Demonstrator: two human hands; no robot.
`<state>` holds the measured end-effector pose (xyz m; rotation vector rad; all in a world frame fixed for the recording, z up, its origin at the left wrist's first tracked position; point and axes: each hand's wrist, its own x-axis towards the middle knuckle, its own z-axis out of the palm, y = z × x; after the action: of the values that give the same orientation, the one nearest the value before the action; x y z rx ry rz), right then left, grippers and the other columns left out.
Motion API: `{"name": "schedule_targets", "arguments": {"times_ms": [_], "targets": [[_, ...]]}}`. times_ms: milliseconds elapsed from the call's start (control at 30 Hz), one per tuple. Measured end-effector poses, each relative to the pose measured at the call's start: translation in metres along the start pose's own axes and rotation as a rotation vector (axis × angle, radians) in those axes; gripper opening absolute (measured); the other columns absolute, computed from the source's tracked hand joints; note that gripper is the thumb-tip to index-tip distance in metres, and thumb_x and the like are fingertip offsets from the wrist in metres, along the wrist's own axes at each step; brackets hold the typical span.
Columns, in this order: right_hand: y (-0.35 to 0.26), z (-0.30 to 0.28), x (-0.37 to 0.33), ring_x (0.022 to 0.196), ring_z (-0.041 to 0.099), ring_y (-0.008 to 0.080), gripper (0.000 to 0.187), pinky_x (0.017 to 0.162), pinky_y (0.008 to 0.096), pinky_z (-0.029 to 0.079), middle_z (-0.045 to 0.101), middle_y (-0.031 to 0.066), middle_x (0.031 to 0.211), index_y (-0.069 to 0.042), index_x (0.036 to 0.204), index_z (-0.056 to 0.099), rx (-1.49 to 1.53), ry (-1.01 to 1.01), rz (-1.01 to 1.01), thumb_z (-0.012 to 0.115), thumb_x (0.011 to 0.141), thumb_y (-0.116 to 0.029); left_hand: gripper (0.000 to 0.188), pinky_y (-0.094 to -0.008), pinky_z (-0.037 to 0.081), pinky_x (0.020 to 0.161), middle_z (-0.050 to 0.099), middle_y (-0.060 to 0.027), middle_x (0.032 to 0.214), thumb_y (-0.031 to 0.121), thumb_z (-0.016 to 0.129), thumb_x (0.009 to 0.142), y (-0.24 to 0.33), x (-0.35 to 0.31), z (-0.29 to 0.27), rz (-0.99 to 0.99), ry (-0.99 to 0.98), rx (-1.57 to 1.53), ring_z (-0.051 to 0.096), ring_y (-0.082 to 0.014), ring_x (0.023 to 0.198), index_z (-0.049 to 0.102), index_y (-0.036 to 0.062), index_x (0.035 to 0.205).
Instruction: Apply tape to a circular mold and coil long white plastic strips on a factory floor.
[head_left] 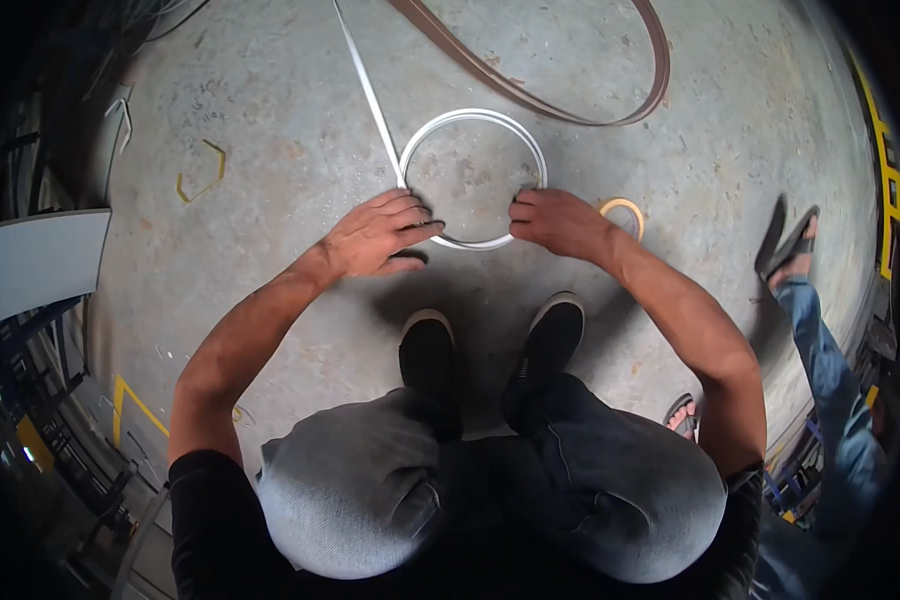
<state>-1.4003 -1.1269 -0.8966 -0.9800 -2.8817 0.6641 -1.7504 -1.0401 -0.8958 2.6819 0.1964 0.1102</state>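
Note:
A white strip wound into a round coil (541, 155) is at the middle of the floor, and its loose tail (370, 95) runs away toward the far left. My left hand (385, 235) rests at the coil's left side, fingers slightly spread over it and thumb apart. On the right side of the coil, my right hand (555, 222) has its fingers curled round the strip; its thumb is hidden. Beside my right wrist lies a tan ring like a roll of tape (638, 212), partly covered by the forearm.
A long brown strip (610, 122) loops across the floor beyond the coil. My dark shoes (427, 350) are just below it. At the right is another person's sandalled foot (795, 250) with a jean leg. A grey panel (45, 260) and dark racks stand at the left.

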Motion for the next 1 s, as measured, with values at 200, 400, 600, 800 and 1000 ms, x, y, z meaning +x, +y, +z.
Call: {"name": "schedule_targets", "arguments": {"times_ms": [200,400,600,800,1000], "targets": [[0.007,-0.025,0.021,0.107,0.060,0.0215,0.004,0.094,0.0360,0.054,0.059,0.0019,0.100,-0.012,0.087,0.062,-0.123,-0.118,0.015,0.066,0.088,-0.013,0.045,-0.0339,0.046,0.109,0.065,-0.0003,0.114,0.029,0.070,0.093,0.026,0.004,0.032,-0.038,0.191,0.161,0.061,-0.0191,0.113,0.072,0.0110,0.134],[0.002,-0.006,0.009,0.106,0.062,0.0246,0.003,0.087,0.0383,0.057,0.062,0.0023,0.102,-0.012,0.091,0.065,-0.005,0.048,0.193,0.068,0.089,-0.013,0.049,-0.0297,0.054,0.087,0.062,0.0024,0.105,0.016,0.066,0.083,0.035,-0.017,0.039,-0.022,0.113,0.173,0.060,-0.0158,0.098,0.073,0.0116,0.131],[-0.014,0.003,0.004,0.101,0.062,0.0242,0.009,0.086,0.0379,0.057,0.059,0.0031,0.098,-0.011,0.090,0.061,-0.033,0.013,0.101,0.066,0.085,-0.006,0.040,-0.0365,0.059,0.093,0.066,-0.0040,0.112,0.009,0.069,0.090,0.038,-0.025,0.049,-0.253,0.196,-0.028,0.065,-0.0252,0.109,0.072,0.0110,0.130],[-0.022,0.005,0.006,0.105,0.062,0.0211,0.006,0.085,0.0366,0.058,0.060,-0.0001,0.105,-0.014,0.093,0.063,-0.037,-0.142,-0.018,0.065,0.090,-0.010,0.030,-0.0426,0.054,0.107,0.065,-0.0039,0.132,0.015,0.078,0.088,0.024,-0.006,0.026,-0.296,0.137,-0.102,0.063,-0.0255,0.123,0.080,0.0181,0.118],[-0.013,-0.003,0.007,0.105,0.066,0.0259,0.009,0.086,0.0414,0.059,0.062,0.0031,0.105,-0.012,0.098,0.065,0.049,-0.204,0.142,0.063,0.091,-0.007,0.023,-0.0378,0.050,0.113,0.074,0.0000,0.107,0.014,0.079,0.083,-0.036,-0.004,-0.003,-0.100,0.065,-0.116,0.065,-0.0218,0.117,0.083,0.0165,0.106]]}}
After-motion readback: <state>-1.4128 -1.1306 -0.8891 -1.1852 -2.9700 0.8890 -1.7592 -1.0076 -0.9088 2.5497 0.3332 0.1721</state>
